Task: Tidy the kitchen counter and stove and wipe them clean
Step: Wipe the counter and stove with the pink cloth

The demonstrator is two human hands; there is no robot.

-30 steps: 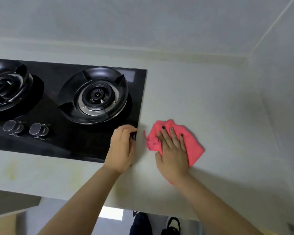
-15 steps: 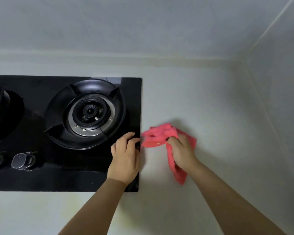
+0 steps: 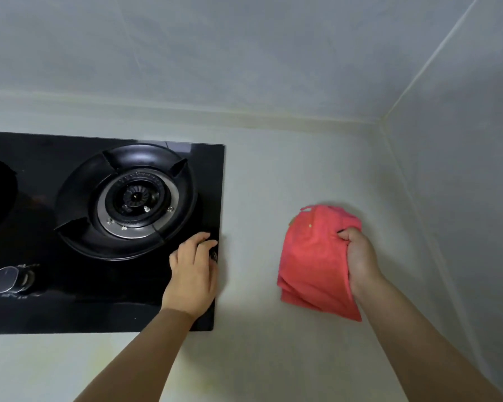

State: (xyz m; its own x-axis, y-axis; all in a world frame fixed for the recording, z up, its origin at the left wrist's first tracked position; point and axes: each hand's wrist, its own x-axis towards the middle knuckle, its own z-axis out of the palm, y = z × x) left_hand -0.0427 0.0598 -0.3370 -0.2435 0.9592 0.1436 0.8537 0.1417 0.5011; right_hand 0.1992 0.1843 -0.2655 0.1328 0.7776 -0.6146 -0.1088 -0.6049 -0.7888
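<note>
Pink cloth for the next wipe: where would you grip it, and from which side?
Grip the bunched upper right part of the pink cloth, where the right hand already holds it, coming from the right. The folds gather there, while the rest hangs loose over the counter; I would likely regather that loose part before wiping. The left hand rests on the stove edge.

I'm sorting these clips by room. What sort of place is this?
Most likely a home kitchen. A black glass gas stove with a burner and a knob is set into a pale counter in a tiled corner, and the right hand grips a pink cloth.
</note>
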